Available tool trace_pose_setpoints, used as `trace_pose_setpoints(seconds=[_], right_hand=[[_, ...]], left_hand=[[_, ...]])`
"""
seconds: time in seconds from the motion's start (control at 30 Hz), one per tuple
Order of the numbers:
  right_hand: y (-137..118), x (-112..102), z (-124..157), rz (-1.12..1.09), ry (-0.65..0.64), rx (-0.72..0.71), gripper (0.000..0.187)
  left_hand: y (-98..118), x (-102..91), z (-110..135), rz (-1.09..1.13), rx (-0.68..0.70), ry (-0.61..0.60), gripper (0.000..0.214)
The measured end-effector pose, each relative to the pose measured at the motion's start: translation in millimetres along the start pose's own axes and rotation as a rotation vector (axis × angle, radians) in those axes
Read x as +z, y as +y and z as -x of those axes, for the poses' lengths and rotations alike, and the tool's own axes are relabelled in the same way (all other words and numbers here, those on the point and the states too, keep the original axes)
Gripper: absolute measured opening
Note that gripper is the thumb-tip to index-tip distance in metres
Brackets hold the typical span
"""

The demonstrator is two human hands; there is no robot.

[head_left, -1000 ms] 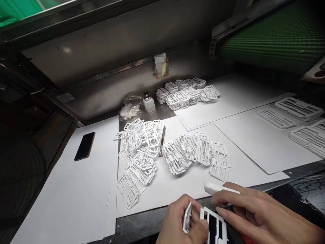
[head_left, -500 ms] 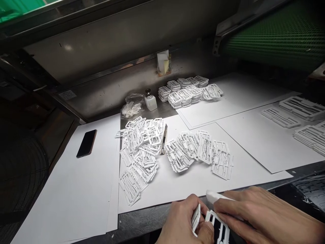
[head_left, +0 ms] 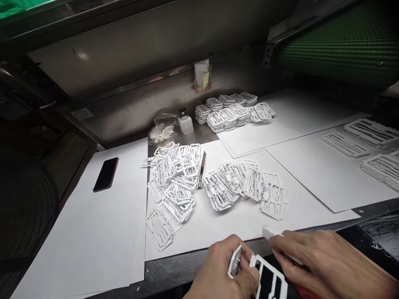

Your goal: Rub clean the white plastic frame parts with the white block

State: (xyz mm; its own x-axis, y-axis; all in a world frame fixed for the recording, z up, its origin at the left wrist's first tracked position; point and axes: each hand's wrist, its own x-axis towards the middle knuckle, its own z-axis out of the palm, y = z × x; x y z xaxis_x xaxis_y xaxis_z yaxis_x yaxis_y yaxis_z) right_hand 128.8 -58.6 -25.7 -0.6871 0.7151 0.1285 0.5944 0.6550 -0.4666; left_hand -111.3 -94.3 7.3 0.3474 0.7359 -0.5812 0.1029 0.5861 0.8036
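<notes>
At the bottom of the view my left hand (head_left: 224, 272) is closed on white plastic frames (head_left: 267, 280), one flat frame facing up and a thinner piece (head_left: 234, 261) pinched edge-on beside it. My right hand (head_left: 324, 261) lies just to the right with its fingers curled round a white tool (head_left: 270, 232), whose tip pokes out toward the table edge. The right fingertips rest against the flat frame. A heap of the same white frames (head_left: 174, 191) lies on white paper (head_left: 93, 232) ahead, and a second heap (head_left: 246, 185) lies to its right.
A black phone (head_left: 106, 174) lies on the left sheet. A small white bottle (head_left: 185, 122) and a clear bag (head_left: 162, 129) stand by the steel back wall. Stacked frames (head_left: 232, 111) sit behind, more stacks (head_left: 370, 133) at right. A green conveyor (head_left: 336, 45) runs upper right. A utility knife (head_left: 202, 170) lies between heaps.
Both hands stay at the table's near edge, shifting slightly while turning the frames; the flat frame now faces up more fully. The view drifted a little.
</notes>
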Motion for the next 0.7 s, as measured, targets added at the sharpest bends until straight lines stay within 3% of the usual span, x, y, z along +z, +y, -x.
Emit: trace_pose_setpoints(seconds=[0.17,0.27,0.4,0.6,0.7], right_hand=[[22.4,-6.4,24.3,0.013,-0.118,0.102,0.036],[24.0,-1.9,33.8,-0.077,-0.027,0.215,0.024],[12.5,6.6,31.9,-0.288,0.054,0.308,0.025],[-12.4,-4.3,11.3,-0.367,-0.16,0.257,0.034],[-20.5,-14.9,-0.3,-0.351,-0.206,0.228,0.037]], left_hand=[[-11.4,-7.7,-1.8,0.115,0.061,-0.028,0.041],[-12.8,-6.6,-2.9,0.121,0.077,-0.031,0.044],[-12.6,-1.9,-1.7,0.101,0.094,0.019,0.047],[-11.6,-0.7,1.0,0.043,0.094,0.001,0.038],[-4.3,-0.6,3.7,-0.015,0.096,-0.012,0.029]])
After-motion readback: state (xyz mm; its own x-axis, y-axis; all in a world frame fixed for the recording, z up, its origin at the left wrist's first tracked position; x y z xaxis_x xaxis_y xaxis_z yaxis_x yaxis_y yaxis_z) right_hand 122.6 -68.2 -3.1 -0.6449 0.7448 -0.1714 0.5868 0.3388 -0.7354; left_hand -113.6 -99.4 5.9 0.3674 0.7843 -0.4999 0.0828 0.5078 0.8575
